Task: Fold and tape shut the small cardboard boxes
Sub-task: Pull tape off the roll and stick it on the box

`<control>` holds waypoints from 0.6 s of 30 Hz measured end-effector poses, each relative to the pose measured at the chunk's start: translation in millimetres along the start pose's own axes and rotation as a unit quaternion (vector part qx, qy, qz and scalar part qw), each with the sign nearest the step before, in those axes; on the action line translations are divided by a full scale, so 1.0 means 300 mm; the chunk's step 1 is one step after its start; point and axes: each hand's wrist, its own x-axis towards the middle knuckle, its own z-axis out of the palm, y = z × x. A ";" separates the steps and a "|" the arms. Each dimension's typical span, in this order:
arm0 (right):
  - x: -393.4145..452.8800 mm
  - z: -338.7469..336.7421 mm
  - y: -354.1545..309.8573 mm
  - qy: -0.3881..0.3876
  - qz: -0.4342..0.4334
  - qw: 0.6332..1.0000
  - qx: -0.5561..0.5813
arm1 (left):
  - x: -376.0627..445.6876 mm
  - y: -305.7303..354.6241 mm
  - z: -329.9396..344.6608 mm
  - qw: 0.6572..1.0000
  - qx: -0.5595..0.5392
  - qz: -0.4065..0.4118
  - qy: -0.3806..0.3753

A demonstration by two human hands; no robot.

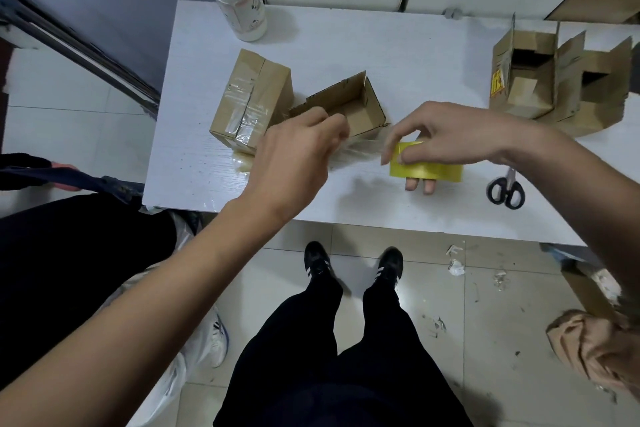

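Near the left edge of the tabletop [194,170] a taped box [247,104] is seen lying on its side, already sealed. Just beside it, towards the middle, an open box [349,104] is lying with its flaps not yet closed. The left hand [301,146] is curled and the free end of a clear tape strip [360,149] is pinched by it. The strip is stretched to the yellow tape roll [426,168], which is gripped by the right hand [446,135] with fingers passed through its core. The taping step is judged to be in hand: a length is being drawn out. Next, the strip must be laid over the open box and cut. The scissors [506,191] are lying near the front edge on the right. Two unfolded boxes [561,80] are standing at the far right corner. Free room is left in the middle, but the front edge is close to both hands.
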 end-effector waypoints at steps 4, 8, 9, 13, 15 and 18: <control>-0.015 0.029 0.049 0.058 0.041 0.994 0.083 | 0.072 -0.021 -0.026 0.933 -0.294 -0.187 -0.091; -0.031 0.016 0.057 0.143 0.066 0.987 0.021 | 0.207 -0.116 0.052 0.993 -0.003 -0.121 -0.014; -0.038 0.003 0.055 0.156 0.066 0.985 -0.017 | 0.240 -0.135 0.077 0.990 0.063 -0.108 -0.061; -0.078 -0.051 0.044 0.228 0.072 0.950 -0.202 | 0.311 -0.144 0.150 0.946 0.189 -0.129 -0.231; -0.107 -0.079 0.029 0.264 0.068 0.931 -0.244 | 0.320 -0.146 0.166 0.943 0.214 -0.110 -0.231; -0.141 -0.112 0.012 0.285 0.060 0.910 -0.295 | 0.343 -0.139 0.193 0.940 0.244 0.029 -0.239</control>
